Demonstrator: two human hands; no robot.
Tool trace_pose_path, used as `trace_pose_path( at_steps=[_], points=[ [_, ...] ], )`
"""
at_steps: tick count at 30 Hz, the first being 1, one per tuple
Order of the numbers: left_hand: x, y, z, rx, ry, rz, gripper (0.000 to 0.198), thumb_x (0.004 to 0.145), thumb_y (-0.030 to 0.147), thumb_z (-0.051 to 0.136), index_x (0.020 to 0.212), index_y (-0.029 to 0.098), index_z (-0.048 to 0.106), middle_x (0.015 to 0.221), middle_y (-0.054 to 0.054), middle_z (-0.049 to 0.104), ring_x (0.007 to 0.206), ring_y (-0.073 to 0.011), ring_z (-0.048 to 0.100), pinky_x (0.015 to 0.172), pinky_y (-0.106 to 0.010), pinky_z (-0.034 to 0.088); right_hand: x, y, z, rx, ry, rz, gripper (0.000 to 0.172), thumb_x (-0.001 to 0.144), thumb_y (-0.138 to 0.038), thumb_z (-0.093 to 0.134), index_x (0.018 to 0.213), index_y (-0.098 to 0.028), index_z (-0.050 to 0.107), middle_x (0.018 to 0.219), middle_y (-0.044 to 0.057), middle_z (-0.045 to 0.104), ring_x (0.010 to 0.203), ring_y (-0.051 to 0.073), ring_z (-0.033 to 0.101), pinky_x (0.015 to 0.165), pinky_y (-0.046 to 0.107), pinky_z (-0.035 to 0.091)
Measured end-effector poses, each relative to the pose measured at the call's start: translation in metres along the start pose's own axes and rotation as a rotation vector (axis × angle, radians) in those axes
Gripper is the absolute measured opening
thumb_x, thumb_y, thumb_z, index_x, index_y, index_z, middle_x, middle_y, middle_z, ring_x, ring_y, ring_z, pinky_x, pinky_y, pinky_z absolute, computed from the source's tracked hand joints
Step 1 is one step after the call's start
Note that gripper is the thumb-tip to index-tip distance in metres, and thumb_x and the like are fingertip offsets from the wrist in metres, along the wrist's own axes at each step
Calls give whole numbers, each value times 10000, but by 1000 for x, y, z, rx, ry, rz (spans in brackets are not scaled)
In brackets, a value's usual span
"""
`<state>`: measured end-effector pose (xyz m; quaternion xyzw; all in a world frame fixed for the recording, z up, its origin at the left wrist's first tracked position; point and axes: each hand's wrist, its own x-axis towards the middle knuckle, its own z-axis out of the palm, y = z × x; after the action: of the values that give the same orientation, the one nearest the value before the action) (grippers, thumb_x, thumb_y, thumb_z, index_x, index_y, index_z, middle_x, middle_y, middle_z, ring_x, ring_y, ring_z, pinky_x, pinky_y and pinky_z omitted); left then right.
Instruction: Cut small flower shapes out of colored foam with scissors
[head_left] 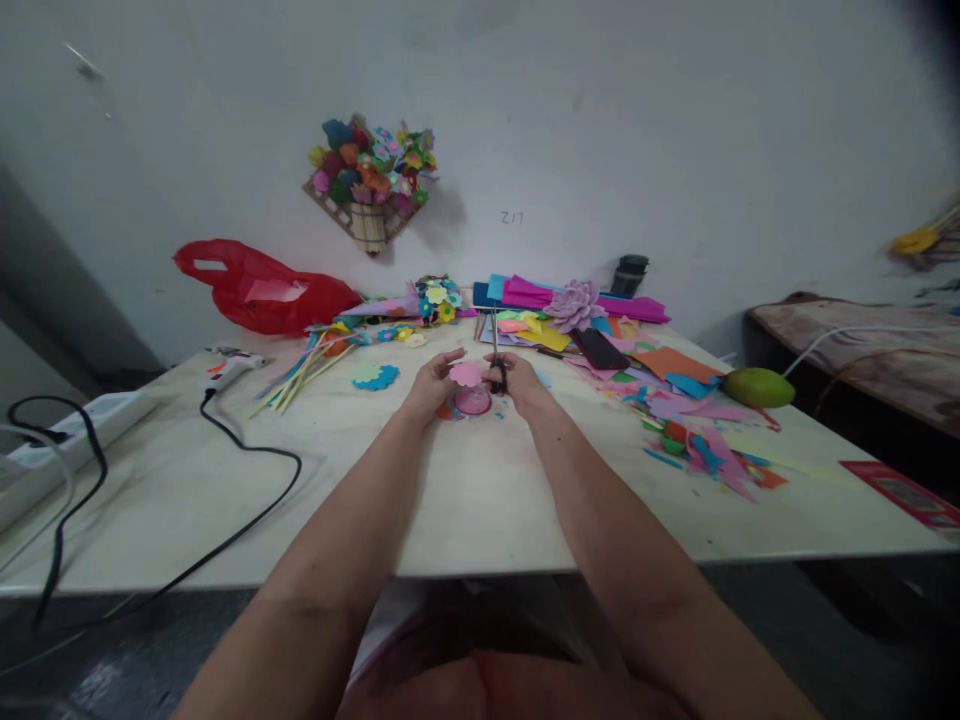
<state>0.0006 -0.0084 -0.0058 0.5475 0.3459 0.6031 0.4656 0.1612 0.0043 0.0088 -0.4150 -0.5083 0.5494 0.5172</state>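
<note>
The left hand (pixel 437 386) pinches a pink flower-shaped cutout (pixel 466 374) at its edge, held between the two hands over the white table (pixel 487 500). The right hand (pixel 516 376) is wrapped around the black handles of scissors (pixel 499 372), blades pointing away from the person. Just below the cutout sits a small round pink dish (pixel 472 403); its contents are too small to tell. Farther left, a red plastic bag (pixel 247 305) slumps with something pink showing inside. At the back stands a dark cup (pixel 628 276), its inside hidden. On the wall, a woven holder (pixel 368 230) is filled with colorful artificial flowers (pixel 379 165).
</note>
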Motion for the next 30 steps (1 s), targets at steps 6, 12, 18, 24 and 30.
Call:
trace_pose_path(
  at_steps=[6,12,18,24,30],
  points=[
    [7,1,1,-249,116,-233,277,657,315,655,854,121,641,723,-63,651,638,-156,611,613,-287,499,-1,-2,1,-7,-23,-82,317,582,-162,682,870,-158,549,521,-77,541,409,67,501,412,180,362],
    [0,5,4,-195,23,-270,357,599,421,746,692,99,623,607,-65,621,543,-155,596,535,-285,501,-3,0,3,-40,-77,-140,362,546,-182,692,874,-147,544,528,-73,543,443,74,502,439,192,372],
    [-3,0,2,-120,-15,-224,324,472,280,816,672,94,641,576,-49,624,488,-123,569,490,-235,479,-4,-1,3,-71,-96,-112,348,555,-127,664,878,-143,537,509,-75,542,429,79,510,425,186,363],
    [1,-2,-1,-154,41,-198,370,511,303,790,775,113,613,674,-59,668,529,-146,613,516,-267,519,-6,-5,-1,-221,-69,27,265,649,-59,566,894,-151,524,549,-30,595,409,96,539,350,169,283],
    [-1,3,1,-135,54,-139,332,542,303,775,763,126,601,677,-39,663,498,-114,593,424,-192,436,-10,-6,-5,-297,-252,45,166,716,-201,638,852,-139,564,511,-20,573,386,89,509,310,167,255]
  ],
)
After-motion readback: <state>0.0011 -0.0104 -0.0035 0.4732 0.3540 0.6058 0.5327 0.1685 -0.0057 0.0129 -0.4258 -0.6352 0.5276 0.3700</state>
